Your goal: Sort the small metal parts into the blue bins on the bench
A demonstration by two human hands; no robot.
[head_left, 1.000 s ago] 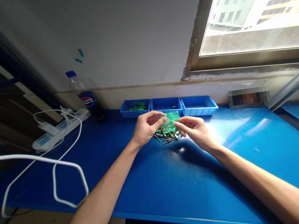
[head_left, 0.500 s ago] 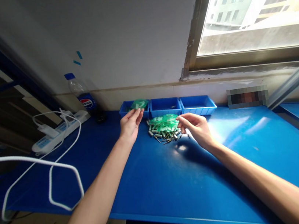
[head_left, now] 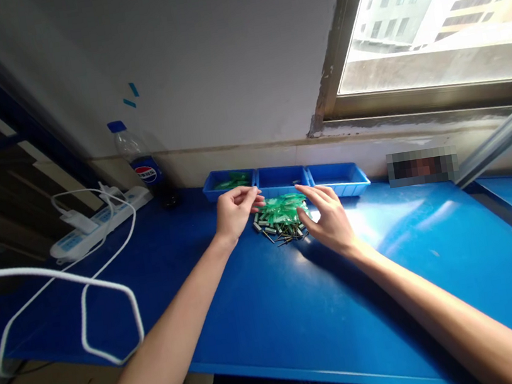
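A heap of green translucent plastic pieces (head_left: 284, 207) lies on the blue table, over several small metal parts (head_left: 285, 235) with thin dark pins. At the heap's left edge is my left hand (head_left: 233, 214), its fingers loosely bent and nothing visible in them. My right hand (head_left: 329, 217) reaches over the right side, thumb and fingers spread, nothing seen in its grasp. Behind the heap stand three blue bins in a row. Green pieces lie in the left bin (head_left: 208, 192); the middle bin (head_left: 283, 192) holds a small part. The right bin (head_left: 341, 189) is beside it.
A cola bottle (head_left: 144, 169) stands at the back left by the wall. Left of it lies a white power strip (head_left: 94, 230) with a looping white cable (head_left: 133, 304). A slanted metal bar (head_left: 500, 135) rises on the right, below the window.
The green piece has left my left hand; green pieces show in the left bin. That hand has moved right and down to the heap. My right hand has spread its fingers over the heap.
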